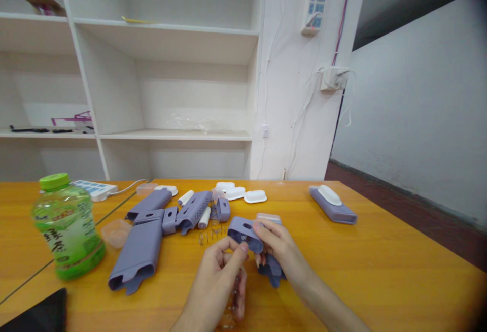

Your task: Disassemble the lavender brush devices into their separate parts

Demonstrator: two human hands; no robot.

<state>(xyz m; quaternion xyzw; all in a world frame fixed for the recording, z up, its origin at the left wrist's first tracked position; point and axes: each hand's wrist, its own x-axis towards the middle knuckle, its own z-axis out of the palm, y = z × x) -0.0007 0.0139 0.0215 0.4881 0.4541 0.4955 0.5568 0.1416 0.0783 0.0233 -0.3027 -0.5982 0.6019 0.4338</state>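
A short purple-grey plastic sleeve [236,224] with an oval hole on top is tilted with its hollow end toward me. My right hand [279,245] is closed on its right side, thumb and fingers around the edge. At the opening, my left hand [219,276] is closed in a pinch; what its fingertips hold, if anything, is too small to make out. Under my right hand lies another purple-grey piece [273,272], partly covered. Small metal springs [213,233] lie on the table just beyond my left hand. Something clear, mostly hidden, shows below my left fingers.
Several purple-grey housings [139,245], white oval lids [255,196] and white rollers [204,218] lie across the table. A green-labelled jar [70,230] stands left, near a black flat device [38,314]. One housing with a white lid [338,210] lies right. White shelves [163,27] stand behind.
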